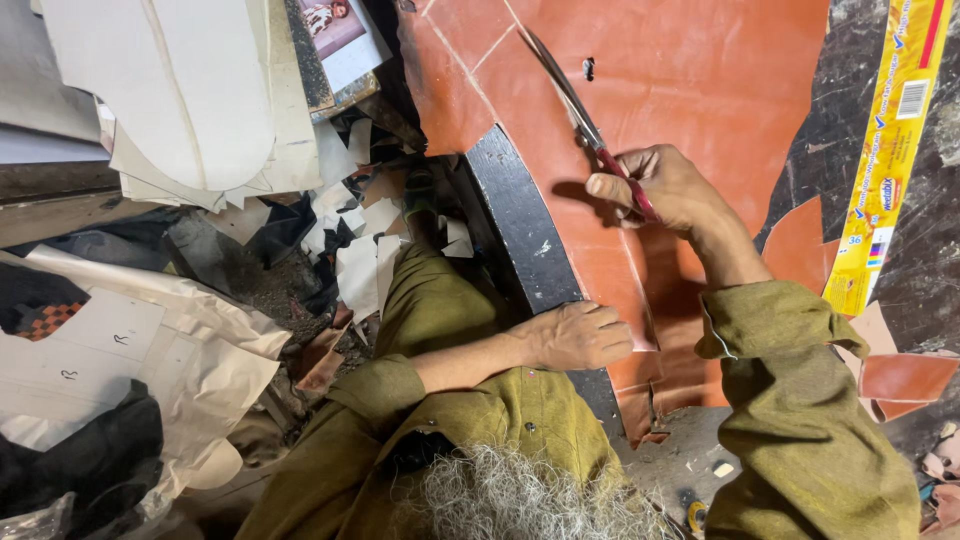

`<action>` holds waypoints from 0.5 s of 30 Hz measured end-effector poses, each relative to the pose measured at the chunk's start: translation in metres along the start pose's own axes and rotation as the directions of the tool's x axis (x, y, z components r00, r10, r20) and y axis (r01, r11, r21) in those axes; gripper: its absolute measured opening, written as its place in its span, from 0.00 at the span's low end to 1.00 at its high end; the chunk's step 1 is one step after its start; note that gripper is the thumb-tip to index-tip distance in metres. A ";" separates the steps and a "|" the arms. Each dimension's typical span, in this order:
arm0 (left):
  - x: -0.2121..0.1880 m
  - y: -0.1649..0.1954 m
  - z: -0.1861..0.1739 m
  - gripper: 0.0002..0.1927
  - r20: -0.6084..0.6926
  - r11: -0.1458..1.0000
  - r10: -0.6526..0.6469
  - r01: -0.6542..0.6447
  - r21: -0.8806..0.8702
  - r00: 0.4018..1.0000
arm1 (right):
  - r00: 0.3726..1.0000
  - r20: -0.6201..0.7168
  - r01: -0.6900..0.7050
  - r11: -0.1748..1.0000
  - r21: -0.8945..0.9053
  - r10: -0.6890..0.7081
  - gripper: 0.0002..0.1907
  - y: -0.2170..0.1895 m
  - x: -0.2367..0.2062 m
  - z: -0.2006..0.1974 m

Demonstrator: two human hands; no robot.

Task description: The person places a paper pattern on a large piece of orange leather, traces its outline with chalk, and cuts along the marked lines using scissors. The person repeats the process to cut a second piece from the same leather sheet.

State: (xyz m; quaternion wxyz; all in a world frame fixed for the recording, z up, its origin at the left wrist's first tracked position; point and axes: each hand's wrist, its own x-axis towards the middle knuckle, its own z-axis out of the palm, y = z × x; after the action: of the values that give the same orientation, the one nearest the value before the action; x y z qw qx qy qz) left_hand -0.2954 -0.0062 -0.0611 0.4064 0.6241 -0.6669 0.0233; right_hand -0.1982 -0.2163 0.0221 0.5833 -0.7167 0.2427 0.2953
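right hand (668, 188) grips scissors (578, 108) | blades point up-left, long axis diagonal over leather (690, 80) | left hand (580, 336) flat, fingers loose, pressing leather's near edge on the table (520, 220)

- Dark, stained worktop (905, 250) at right, with a black edge (520, 225).
- Pale card patterns (190, 95) stacked top left.
- Paper scraps (355, 250) litter the gritty floor (265, 285).
- Crumpled paper (170, 350) and black cloth (85, 465) at left.
- Yellow box strip (890, 140) far right.

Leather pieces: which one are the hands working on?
The big orange-brown sheet with chalk lines: right hand cuts it with scissors, left hand presses its edge. Small offcuts lie untouched at right.
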 end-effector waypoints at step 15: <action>-0.001 -0.004 -0.003 0.05 0.062 1.000 -0.019 0.020 -0.011 0.998 | 1.000 -0.013 0.026 0.991 -0.132 -0.028 0.22 -0.037 0.031 0.010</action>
State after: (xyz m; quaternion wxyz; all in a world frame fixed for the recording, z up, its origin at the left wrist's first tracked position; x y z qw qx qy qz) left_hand -0.2907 -0.0045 -0.0608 0.3893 0.6288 -0.6731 -0.0038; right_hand -0.1517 -0.1994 0.0249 0.5369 -0.7589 0.2174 0.2974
